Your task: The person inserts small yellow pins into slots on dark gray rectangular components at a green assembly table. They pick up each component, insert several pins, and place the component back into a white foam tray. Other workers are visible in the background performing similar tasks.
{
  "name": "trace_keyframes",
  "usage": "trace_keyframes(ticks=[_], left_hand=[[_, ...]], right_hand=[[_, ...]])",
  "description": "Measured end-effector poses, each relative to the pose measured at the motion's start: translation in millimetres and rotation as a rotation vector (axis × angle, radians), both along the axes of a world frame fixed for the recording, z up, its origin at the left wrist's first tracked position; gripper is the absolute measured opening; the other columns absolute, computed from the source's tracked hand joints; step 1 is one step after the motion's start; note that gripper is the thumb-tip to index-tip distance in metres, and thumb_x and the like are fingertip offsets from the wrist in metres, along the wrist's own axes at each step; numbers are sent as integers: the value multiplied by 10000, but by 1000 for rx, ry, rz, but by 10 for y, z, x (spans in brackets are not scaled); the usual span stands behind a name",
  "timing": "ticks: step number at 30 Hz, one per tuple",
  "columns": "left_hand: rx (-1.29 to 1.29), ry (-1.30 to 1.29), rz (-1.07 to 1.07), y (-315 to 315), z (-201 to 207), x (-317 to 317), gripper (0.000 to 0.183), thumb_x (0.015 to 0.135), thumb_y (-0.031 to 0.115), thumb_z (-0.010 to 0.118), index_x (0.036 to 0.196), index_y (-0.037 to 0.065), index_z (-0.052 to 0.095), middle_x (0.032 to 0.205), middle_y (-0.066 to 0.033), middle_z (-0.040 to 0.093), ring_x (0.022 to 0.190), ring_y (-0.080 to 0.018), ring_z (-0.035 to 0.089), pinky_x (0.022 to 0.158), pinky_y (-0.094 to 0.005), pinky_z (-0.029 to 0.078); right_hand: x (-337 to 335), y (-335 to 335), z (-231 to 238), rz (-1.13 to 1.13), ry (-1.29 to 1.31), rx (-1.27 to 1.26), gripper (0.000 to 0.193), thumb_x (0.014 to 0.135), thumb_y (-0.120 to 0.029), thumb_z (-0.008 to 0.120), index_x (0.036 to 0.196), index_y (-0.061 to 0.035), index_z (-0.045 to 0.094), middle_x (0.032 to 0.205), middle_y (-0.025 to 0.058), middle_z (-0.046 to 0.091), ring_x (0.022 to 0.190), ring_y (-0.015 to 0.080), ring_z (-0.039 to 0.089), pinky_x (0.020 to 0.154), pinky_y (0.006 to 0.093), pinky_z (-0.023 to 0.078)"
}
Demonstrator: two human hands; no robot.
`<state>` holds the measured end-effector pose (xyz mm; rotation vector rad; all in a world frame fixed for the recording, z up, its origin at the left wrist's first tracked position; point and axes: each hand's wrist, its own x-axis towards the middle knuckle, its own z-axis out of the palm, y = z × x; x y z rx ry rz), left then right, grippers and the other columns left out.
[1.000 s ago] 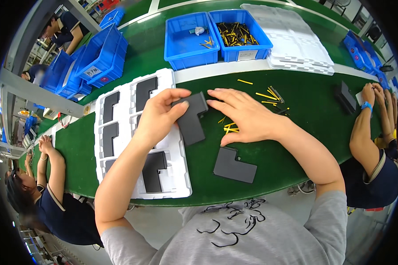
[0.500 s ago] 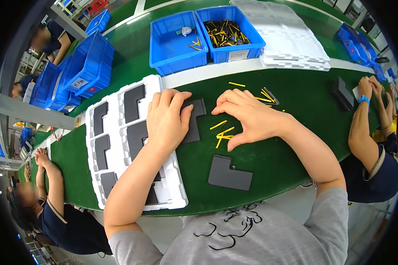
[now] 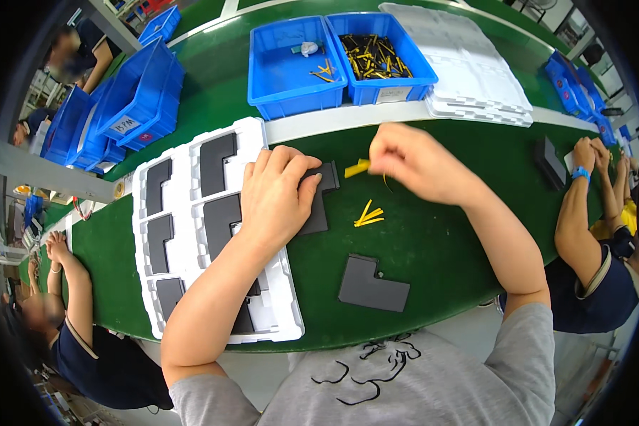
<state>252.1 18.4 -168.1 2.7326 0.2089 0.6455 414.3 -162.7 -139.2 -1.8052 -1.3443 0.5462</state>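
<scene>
My left hand (image 3: 280, 195) rests over the right edge of the white tray, its thumb and fingers closed on a dark grey L-shaped block (image 3: 318, 209) lying on the green table. To the right of that block, my right hand (image 3: 413, 162) is closed in a pinch, partly smeared by motion. A yellow strip (image 3: 357, 168) shows at its fingertips, and a thin dark strip hangs below them. Several yellow strips (image 3: 368, 216) lie in a small pile below this hand. Nearer to me lies another dark grey L-shaped block (image 3: 373, 284).
The white moulded tray (image 3: 184, 263) holds several L-shaped blocks. Beyond stand a blue bin (image 3: 295, 103) with few strips and a blue bin (image 3: 390, 92) full of black-and-yellow strips. White trays (image 3: 476, 64) are stacked alongside. Co-workers sit left and right; a dark block (image 3: 549, 163) lies rightward.
My right hand has gone from open to pinching a yellow strip and has risen slightly. Strips above it no longer show. The left hand keeps its hold on the block.
</scene>
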Motion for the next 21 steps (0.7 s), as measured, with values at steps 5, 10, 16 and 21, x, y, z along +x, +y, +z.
trace_keyframes(ticks=[5,10,16,21], left_hand=[[-5,2,1,26,-25,-4,160,785,128,699,942,116,671,958,-21,603,921,-243,552,801,-359,403],[-34,-54,-50,25,-3,16,146,779,114,704,921,111,673,951,-19,604,918,-243,551,799,-358,409],[-91,-54,-59,38,-31,-29,106,787,99,696,892,103,677,938,-16,602,907,-237,547,804,-351,413],[-92,-85,-96,37,-32,-12,81,790,87,689,867,101,670,927,-19,603,897,-243,544,810,-359,423]], right_hand=[[405,683,127,-228,-251,331,78,891,-84,595,878,-13,567,811,27,563,745,105,493,671,258,419],[655,1101,146,-271,-522,336,184,827,-69,659,999,-14,620,880,62,641,797,183,599,751,305,470],[406,539,117,-225,-695,365,161,799,-84,689,940,-28,636,909,84,651,847,243,614,733,337,466],[195,5,-105,-303,-337,-171,134,809,-130,671,850,-16,612,811,113,600,808,290,594,726,374,462]])
